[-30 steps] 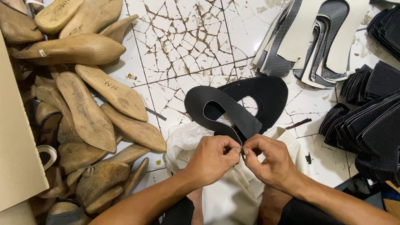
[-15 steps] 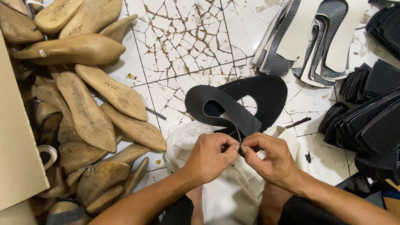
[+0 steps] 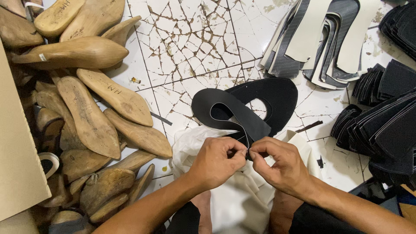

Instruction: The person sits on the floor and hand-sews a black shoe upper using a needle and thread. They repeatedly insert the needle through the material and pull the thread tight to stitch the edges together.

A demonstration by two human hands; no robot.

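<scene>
Between both sets of fingers, the black shoe upper is pinched at its near end by left hand and right hand alike, its long axis running away over the cracked tile floor.

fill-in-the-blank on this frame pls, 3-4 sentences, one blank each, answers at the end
1. Both hands, the left hand and the right hand, pinch the near end of a shoe upper piece whose colour is ____.
2. The pile of shoe lasts to the person's left is made of ____.
3. Under the hands, on the person's lap, lies a cloth of ____ colour.
4. The cracked floor is covered with ____.

Missing words: black; wood; white; tiles
</scene>
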